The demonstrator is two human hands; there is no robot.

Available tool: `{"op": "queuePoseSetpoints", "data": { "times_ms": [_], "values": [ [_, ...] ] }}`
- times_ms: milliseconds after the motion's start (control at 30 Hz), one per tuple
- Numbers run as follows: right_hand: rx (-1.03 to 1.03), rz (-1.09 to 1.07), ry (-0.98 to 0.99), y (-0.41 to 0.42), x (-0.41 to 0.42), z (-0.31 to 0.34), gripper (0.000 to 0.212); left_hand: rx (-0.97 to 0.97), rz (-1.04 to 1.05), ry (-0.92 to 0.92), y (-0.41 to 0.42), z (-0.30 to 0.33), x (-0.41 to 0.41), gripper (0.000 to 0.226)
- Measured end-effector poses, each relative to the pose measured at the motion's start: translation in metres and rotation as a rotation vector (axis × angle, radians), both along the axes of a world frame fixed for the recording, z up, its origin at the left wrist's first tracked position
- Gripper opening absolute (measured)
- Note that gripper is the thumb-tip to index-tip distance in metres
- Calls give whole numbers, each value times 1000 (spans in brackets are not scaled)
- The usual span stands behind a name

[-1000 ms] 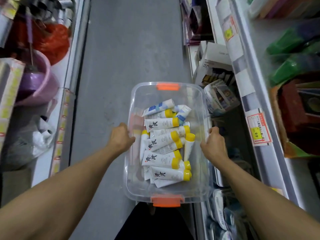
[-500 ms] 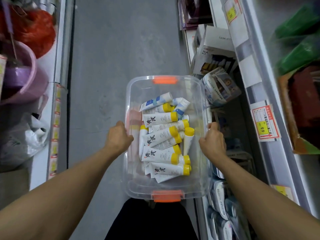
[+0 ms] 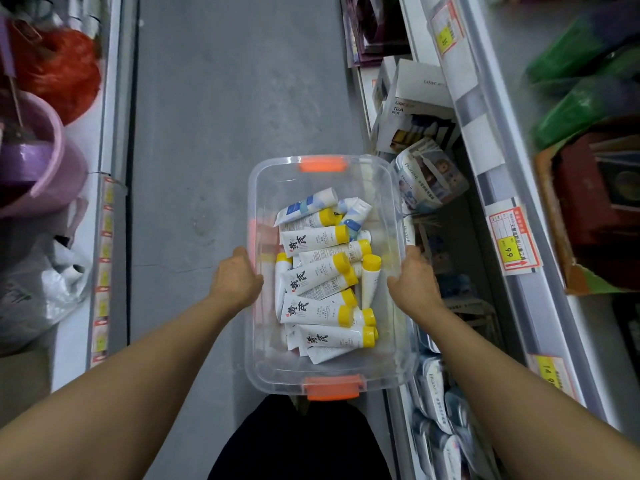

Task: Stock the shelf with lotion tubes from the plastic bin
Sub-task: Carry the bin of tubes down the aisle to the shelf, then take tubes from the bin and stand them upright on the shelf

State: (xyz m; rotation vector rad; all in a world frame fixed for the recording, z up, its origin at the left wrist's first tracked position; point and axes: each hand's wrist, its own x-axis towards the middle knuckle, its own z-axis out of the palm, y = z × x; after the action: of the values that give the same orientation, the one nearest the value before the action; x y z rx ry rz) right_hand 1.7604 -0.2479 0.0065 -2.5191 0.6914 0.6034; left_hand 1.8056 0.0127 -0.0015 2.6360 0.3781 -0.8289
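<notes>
I am holding the plastic bin [image 3: 325, 377] out in front of me, over the grey floor [image 3: 221, 133] of the shop aisle. My left hand [image 3: 235, 280] is gripping the left side of the bin and my right hand [image 3: 414, 280] is gripping the right side, so my hands are apart with the bin between them. The lotion tubes [image 3: 320, 277] are all lying in a heap inside the bin, white ones with yellow caps and a few with blue on them. I am not seeing any of these tubes out on a shelf yet, so I think the real job is not started. The shelf [image 3: 491, 188] on my right is already full of boxes and packets. I think I am only carrying now, and every tube is waiting to be put out.
</notes>
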Motion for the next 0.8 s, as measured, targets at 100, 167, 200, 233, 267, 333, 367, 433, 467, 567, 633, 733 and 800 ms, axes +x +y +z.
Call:
{"op": "queuePoseSetpoints", "data": {
  "times_ms": [100, 167, 200, 233, 267, 333, 367, 433, 467, 567, 633, 733, 800],
  "values": [
    [-69, 56, -48, 8, -4, 15, 58, -41, -7, 32, 2, 16, -3, 50],
    [-116, 126, -128, 16, -7, 25, 57, -72, -12, -4, 1, 27, -5, 56],
    [-125, 165, -151, 21, -8, 28, 56, -81, -26, -33, 1, 32, -6, 57],
    [-128, 203, -162, 26, -8, 29, 55, -86, -50, -61, 1, 36, -6, 59],
    [-125, 238, -161, 31, -8, 29, 54, -91, -81, -89, 1, 39, -6, 60],
    [-105, 306, -136, 40, -6, 22, 54, -99, -139, -137, 2, 42, -6, 61],
    [-93, 341, -116, 44, -3, 17, 56, -97, -163, -156, 3, 43, -4, 60],
    [-45, 401, -94, 53, 7, 4, 59, -80, -208, -185, 2, 44, 0, 57],
    [-24, 427, -92, 58, 12, -5, 58, -65, -231, -199, 1, 44, 4, 55],
    [-69, 547, -42, 72, 25, -32, 56, -35, -299, -250, -3, 41, 14, 49],
    [-109, 616, 22, 80, 31, -48, 55, -26, -356, -293, -8, 36, 22, 44],
    [-211, 682, -24, 86, 30, -68, 43, -27, -435, -336, -16, 24, 30, 44],
    [-311, 729, -63, 85, 28, -78, 38, -28, -468, -349, -21, 18, 32, 47]
  ]
}}
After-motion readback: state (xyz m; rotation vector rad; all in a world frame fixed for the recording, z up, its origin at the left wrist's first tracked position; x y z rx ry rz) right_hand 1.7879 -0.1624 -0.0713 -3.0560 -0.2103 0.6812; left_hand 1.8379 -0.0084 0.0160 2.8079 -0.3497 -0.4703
